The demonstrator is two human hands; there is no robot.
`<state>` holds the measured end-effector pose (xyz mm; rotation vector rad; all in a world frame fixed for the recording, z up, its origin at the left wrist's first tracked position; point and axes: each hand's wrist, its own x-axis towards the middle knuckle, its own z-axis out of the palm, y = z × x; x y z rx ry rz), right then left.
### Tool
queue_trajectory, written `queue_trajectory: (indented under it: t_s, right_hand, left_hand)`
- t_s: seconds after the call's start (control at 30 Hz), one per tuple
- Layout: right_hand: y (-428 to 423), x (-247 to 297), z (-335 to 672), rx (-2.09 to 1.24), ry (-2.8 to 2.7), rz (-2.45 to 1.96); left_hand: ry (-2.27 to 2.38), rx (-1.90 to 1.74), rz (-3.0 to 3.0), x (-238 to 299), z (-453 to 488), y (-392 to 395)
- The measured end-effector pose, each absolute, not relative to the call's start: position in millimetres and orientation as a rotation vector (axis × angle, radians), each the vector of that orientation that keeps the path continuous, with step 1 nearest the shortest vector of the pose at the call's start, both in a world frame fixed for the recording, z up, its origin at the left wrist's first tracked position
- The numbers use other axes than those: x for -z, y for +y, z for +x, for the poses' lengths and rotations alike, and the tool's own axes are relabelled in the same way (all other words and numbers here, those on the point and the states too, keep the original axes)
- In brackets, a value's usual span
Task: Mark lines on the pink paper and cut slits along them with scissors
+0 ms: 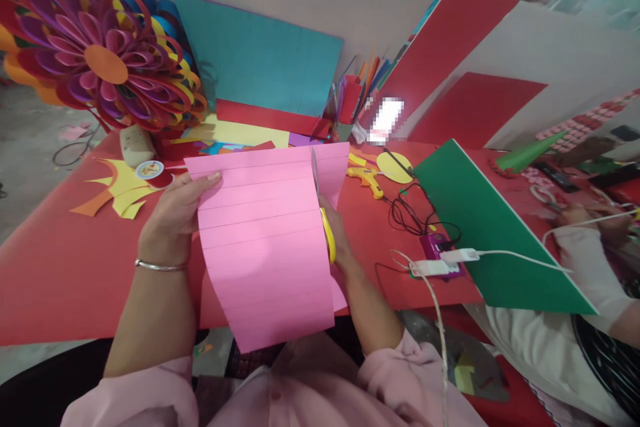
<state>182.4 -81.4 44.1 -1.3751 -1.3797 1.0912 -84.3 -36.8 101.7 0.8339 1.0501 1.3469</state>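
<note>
A large pink paper sheet (265, 233), ruled with several pencil lines, hangs curved above the red table (65, 267). Near its upper left edge my left hand (173, 210) grips it, thumb on the front face. My right hand (337, 233), partly hidden behind the sheet, is closed on yellow-handled scissors (327, 235). The scissor blades stand upright across the paper near its right side, by the top edge. A strip of pink paper (334, 170) lies to the right of the blades, and the sheet's lower right part folds behind.
A yellow glue gun (367, 180) with a black cord lies right of the sheet, near a purple power block (445, 255) with white plugs. A green board (495, 247) leans further right, beside another person's arm (583, 260). Yellow and orange scraps (120, 190) and a big paper flower (107, 63) are left.
</note>
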Motion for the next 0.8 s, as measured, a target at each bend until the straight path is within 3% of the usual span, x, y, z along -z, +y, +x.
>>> queue_trajectory:
  t_s: [0.8]
  right_hand:
    - [-76.3, -39.1, 187.5, -1.050, -1.439, -1.371]
  left_hand:
    - [1.108, -1.335, 0.822, -104.1, -82.2, -38.8]
